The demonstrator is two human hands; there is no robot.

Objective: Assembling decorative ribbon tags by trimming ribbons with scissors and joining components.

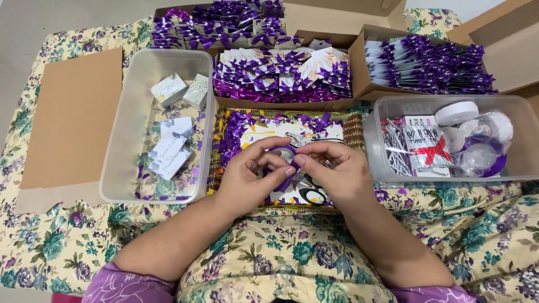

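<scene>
Place: I judge this a home craft corner, not a workshop | Surface: soft floral bedding [67,247] used as a worktable | Supplies: cardboard boxes [331,22] packed with purple ribbon bows [281,73] | Storage: clear plastic tubs [126,84] holding small gift boxes [168,88] and tape rolls [456,112]

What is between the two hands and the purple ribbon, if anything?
Nothing visible. Left hand and right hand already pinch the purple ribbon between their fingertips, above the tray scattered with purple ribbon scraps. Scissors lie below the hands.
</scene>
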